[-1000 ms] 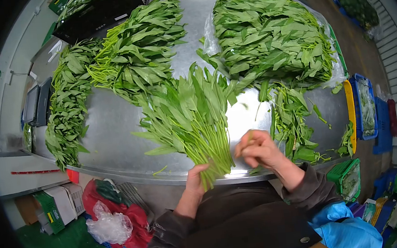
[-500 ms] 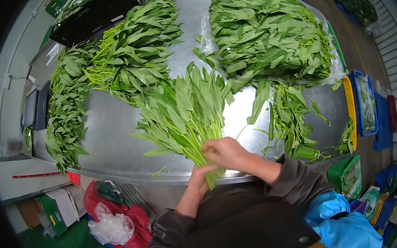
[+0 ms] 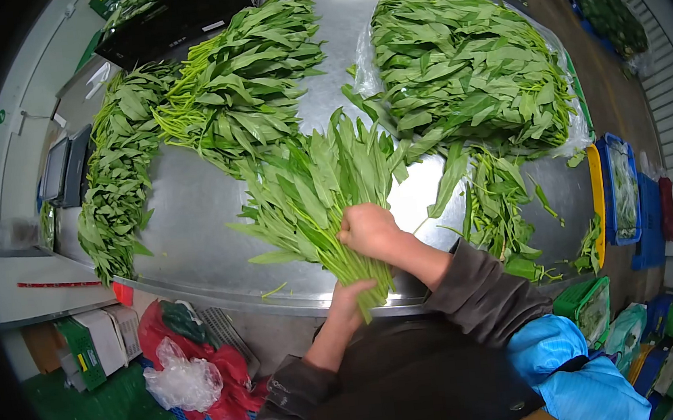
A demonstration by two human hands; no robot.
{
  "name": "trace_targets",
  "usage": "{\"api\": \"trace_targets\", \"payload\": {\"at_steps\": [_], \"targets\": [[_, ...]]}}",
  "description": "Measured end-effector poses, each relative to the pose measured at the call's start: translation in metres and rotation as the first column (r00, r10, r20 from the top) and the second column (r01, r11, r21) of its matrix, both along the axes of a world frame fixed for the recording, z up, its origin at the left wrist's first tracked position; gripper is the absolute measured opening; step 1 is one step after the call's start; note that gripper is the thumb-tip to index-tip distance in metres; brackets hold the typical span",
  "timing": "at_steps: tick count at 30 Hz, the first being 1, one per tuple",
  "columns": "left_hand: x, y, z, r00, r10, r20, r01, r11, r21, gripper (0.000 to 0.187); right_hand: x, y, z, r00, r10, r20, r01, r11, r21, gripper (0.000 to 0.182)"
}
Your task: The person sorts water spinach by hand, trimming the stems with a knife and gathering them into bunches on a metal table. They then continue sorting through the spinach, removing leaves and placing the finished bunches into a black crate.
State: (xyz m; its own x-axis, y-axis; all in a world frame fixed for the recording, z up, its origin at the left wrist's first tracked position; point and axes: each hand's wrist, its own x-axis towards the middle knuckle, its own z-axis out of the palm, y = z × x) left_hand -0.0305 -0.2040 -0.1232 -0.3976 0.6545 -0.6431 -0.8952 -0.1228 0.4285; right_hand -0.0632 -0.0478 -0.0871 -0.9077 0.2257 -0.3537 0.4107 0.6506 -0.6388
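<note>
My left hand (image 3: 351, 302) is closed around the lower stems of a bunch of water spinach (image 3: 314, 184), whose long leaves fan out over the steel table. Higher up the same bunch, my right hand (image 3: 369, 231) is curled against the stems and lower leaves; its fingertips are partly hidden. The stem ends poke out below my left hand at the table's front edge. To the right of the bunch lie loose leafy stems (image 3: 494, 203).
A large stack of greens (image 3: 469, 68) rests on clear plastic at the back right. Another pile (image 3: 251, 80) and a long row of greens (image 3: 118, 174) lie left on the steel table (image 3: 191, 216). A black box (image 3: 181, 22) stands behind. Crates (image 3: 620, 191) stand at right.
My right hand has moved up along the bunch, away from my left hand, which still grips the stems. The whole view has shifted slightly.
</note>
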Motion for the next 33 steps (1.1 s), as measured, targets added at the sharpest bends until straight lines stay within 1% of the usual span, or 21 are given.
{"api": "trace_targets", "payload": {"at_steps": [4, 6, 7, 8, 9, 10, 11, 12, 13, 15, 17, 18, 19, 22, 25, 27, 28, 29, 30, 31, 33], "targets": [[-0.002, 0.002, 0.002, 0.999, -0.019, 0.034, 0.017, 0.998, 0.054, 0.054, 0.002, 0.006, -0.006, 1.0, 0.017, -0.013, -0.017, 0.998, -0.062, 0.022], [-0.003, 0.003, 0.002, 0.999, -0.038, 0.039, 0.036, 0.998, 0.056, 0.054, 0.007, 0.004, -0.017, 0.989, 0.049, -0.136, -0.053, 0.998, -0.029, 0.021], [-0.004, 0.003, 0.003, 0.998, -0.049, 0.046, 0.046, 0.998, 0.051, 0.056, 0.012, 0.004, -0.011, 0.989, 0.042, -0.139, -0.046, 0.999, -0.029, 0.021], [-0.005, 0.003, 0.005, 0.997, -0.06, 0.053, 0.057, 0.997, 0.046, 0.058, 0.019, 0.004, 0.002, 0.981, -0.06, -0.186, -0.003, 0.948, -0.319, 0.022], [-0.005, 0.003, 0.007, 0.996, -0.067, 0.051, 0.065, 0.997, 0.046, 0.058, 0.026, 0.005, 0.01, 0.964, -0.169, -0.204, 0.02, 0.813, -0.582, 0.023], [-0.005, 0.003, 0.009, 0.996, -0.068, 0.058, 0.065, 0.996, 0.061, 0.06, 0.035, 0.007, 0.01, 0.963, -0.173, -0.207, 0.021, 0.814, -0.58, 0.023], [-0.005, 0.003, 0.009, 0.996, -0.068, 0.066, 0.063, 0.995, 0.076, 0.062, 0.047, 0.009, 0.009, 0.814, -0.535, -0.226, 0.2, 0.624, -0.755, 0.022], [-0.006, 0.003, 0.007, 0.995, -0.071, 0.063, 0.066, 0.995, 0.079, 0.062, 0.058, 0.016, 0.009, 0.553, -0.819, -0.149, 0.279, 0.351, -0.894, 0.022], [-0.007, 0.003, 0.003, 0.992, -0.1, 0.079, 0.089, 0.988, 0.128, 0.063, 0.07, 0.027, 0.012, 0.407, -0.911, -0.069, 0.384, 0.239, -0.892, 0.021], [-0.007, 0.004, 0.002, 0.986, -0.141, 0.092, 0.123, 0.976, 0.181, 0.065, 0.095, 0.033, -0.03, 0.543, -0.838, 0.05, 0.589, 0.338, -0.734, 0.019], [-0.007, 0.003, 0.002, 0.986, -0.137, 0.096, 0.124, 0.984, 0.126, 0.063, 0.11, 0.013, -0.043, 0.877, -0.464, -0.122, 0.355, 0.8, -0.484, 0.016], [-0.005, -0.001, -0.004, 0.985, -0.144, 0.094, 0.132, 0.983, 0.124, 0.063, 0.113, 0.002, -0.043, 0.909, -0.413, -0.051, 0.334, 0.797, -0.503, 0.015], [-0.005, -0.002, -0.009, 0.988, -0.121, 0.101, 0.113, 0.99, 0.084, 0.062, 0.111, -0.006, -0.042, 0.916, -0.401, 0.003, 0.354, 0.803, -0.479, 0.026], [-0.005, -0.003, -0.009, 0.994, -0.089, 0.065, 0.088, 0.996, 0.016, 0.058, 0.104, -0.012, -0.029, 0.926, -0.376, 0.025, 0.341, 0.809, -0.479, 0.027], [-0.004, 0.0, 0.002, 0.998, -0.068, -0.014, 0.068, 0.998, -0.019, 0.051, 0.1, -0.002, -0.011, 0.96, -0.28, 0.002, 0.247, 0.843, -0.478, 0.024], [-0.003, -0.001, 0.007, 0.996, -0.064, -0.057, 0.063, 0.998, -0.028, 0.048, 0.1, 0.012, -0.008, 0.953, -0.301, 0.018, 0.243, 0.728, -0.641, 0.022], [-0.005, -0.004, 0.01, 0.995, -0.073, -0.069, 0.069, 0.996, -0.059, 0.046, 0.098, 0.02, -0.007, 0.927, -0.362, -0.102, 0.28, 0.844, -0.458, 0.02], [-0.006, -0.008, 0.014, 0.993, -0.081, -0.081, 0.074, 0.993, -0.091, 0.043, 0.099, 0.029, -0.027, 0.897, -0.361, -0.256, 0.269, 0.905, -0.33, 0.02], [-0.007, -0.009, 0.029, 0.986, -0.039, -0.164, 0.018, 0.992, -0.126, 0.042, 0.101, 0.04, -0.043, 0.909, -0.279, -0.31, 0.242, 0.958, -0.152, 0.021], [-0.011, -0.014, 0.045, 0.985, -0.046, -0.165, 0.024, 0.991, -0.131, 0.042, 0.105, 0.05, -0.047, 0.919, -0.191, -0.346, 0.215, 0.976, 0.033, 0.023], [-0.026, -0.031, 0.076, 0.922, -0.021, -0.388, -0.024, 0.993, -0.112, 0.041, 0.113, 0.069, -0.049, 0.928, -0.213, -0.306, 0.251, 0.964, 0.088, 0.026]]}}
